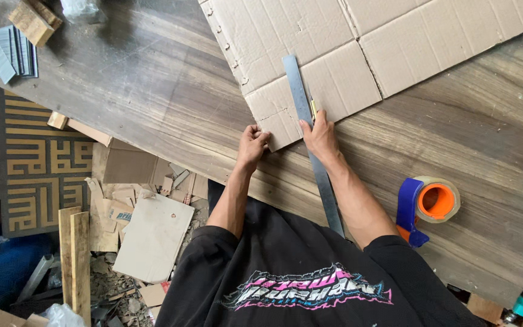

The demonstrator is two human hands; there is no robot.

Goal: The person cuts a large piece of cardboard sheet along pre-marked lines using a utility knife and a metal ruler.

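On the one wooden table (152, 91), a single flattened cardboard sheet (334, 42) lies under one long metal ruler (310, 133), the left hand (253, 144) pinching the sheet's corner, the right hand (320, 137) gripping a small cutter (313, 108) beside the ruler, one tape dispenser (426, 206) near.

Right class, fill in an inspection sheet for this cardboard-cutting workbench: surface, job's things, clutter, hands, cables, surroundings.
Surface: dark wood-grain tabletop, worn.
Job's things: flattened brown cardboard sheet; long grey metal ruler laid across it; small yellow-tipped cutter, mostly hidden.
Clutter: blue and orange tape dispenser; grey staple strips; wooden block.
Hands: left hand pinches the sheet's corner; right hand presses against the ruler, holding the cutter.
Cables: nothing seen.
Surroundings: cardboard scraps, wooden slats, patterned mat on the floor.
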